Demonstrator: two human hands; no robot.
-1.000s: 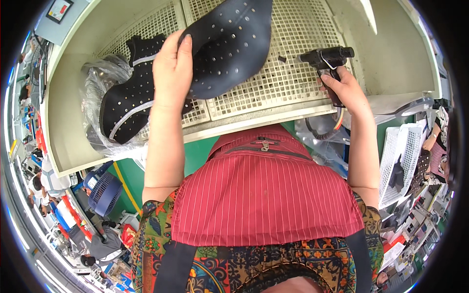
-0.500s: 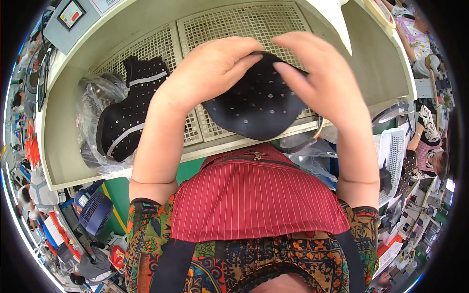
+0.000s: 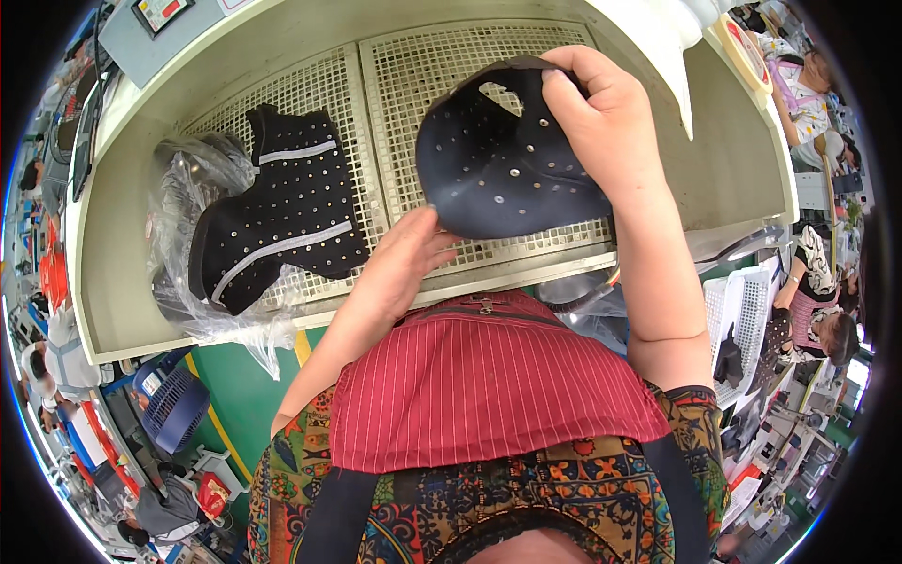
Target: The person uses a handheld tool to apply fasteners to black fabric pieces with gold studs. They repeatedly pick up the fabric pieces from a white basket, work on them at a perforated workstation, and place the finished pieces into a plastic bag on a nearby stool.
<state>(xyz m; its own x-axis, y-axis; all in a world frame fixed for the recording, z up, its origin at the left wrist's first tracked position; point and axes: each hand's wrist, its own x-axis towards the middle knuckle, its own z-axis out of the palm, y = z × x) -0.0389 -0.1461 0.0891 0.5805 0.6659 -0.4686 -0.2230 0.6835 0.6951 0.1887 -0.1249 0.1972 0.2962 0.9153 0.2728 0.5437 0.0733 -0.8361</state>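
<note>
A black, dotted piece of soft sheet material (image 3: pixel 507 202), curved like a bowl with an oval opening near its far edge, is held up over the grated tray. My right hand (image 3: pixel 606 113) pinches its far right edge between thumb and fingers. Down at its near left edge is my left hand (image 3: pixel 406 258), fingers stretched out and apart; a fingertip seems to meet the edge, though I cannot tell if it presses. To the left lies a stack of similar black dotted pieces with grey stripes (image 3: pixel 296 202), partly on a crumpled clear plastic bag (image 3: pixel 178 207).
The pale tray's rim (image 3: pixel 132 348) curves around the grating (image 3: pixel 395 56). A white pointed nozzle (image 3: pixel 672 75) reaches in from the far right. A blue fan (image 3: pixel 174 404) stands lower left, a white basket (image 3: pixel 742 324) at right. Other people work at both sides.
My left hand has come off the far edge of the black piece and moved down to its near left. The piece has tipped, showing its inside and opening. My right hand stays on it.
</note>
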